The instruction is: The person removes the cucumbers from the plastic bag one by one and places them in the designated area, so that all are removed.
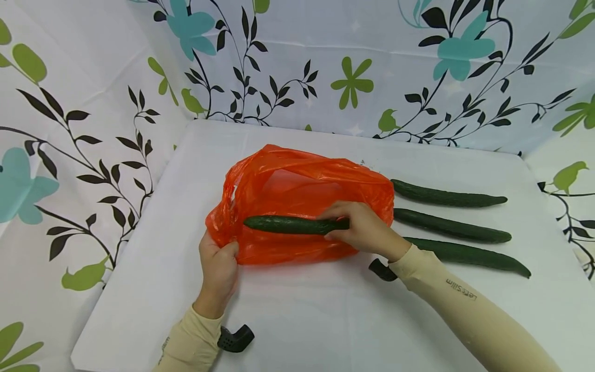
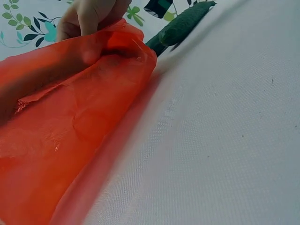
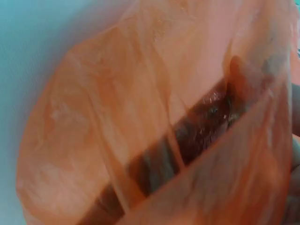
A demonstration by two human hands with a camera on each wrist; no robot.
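An orange-red plastic bag (image 1: 297, 253) lies on the table with its mouth spread wide. My left hand (image 1: 218, 266) grips the bag's left end, thumb over the film. In my right hand (image 1: 355, 227) is a dark green cucumber (image 1: 288, 225), pinched near its right end, lying lengthwise within the bag's opening. The right wrist view shows that cucumber (image 3: 201, 126) as a dark shape through the film. At the top of the left wrist view, the right hand (image 2: 96, 16) is partly behind the bag (image 2: 93, 112).
Right of the bag, three more cucumbers lie in a rough row: a far one (image 1: 451, 198), a middle one (image 1: 455, 227) and a near one (image 1: 479, 256), partly behind the right forearm. The white table (image 1: 297, 320) meets a leaf-patterned cloth (image 1: 279, 51) at the back.
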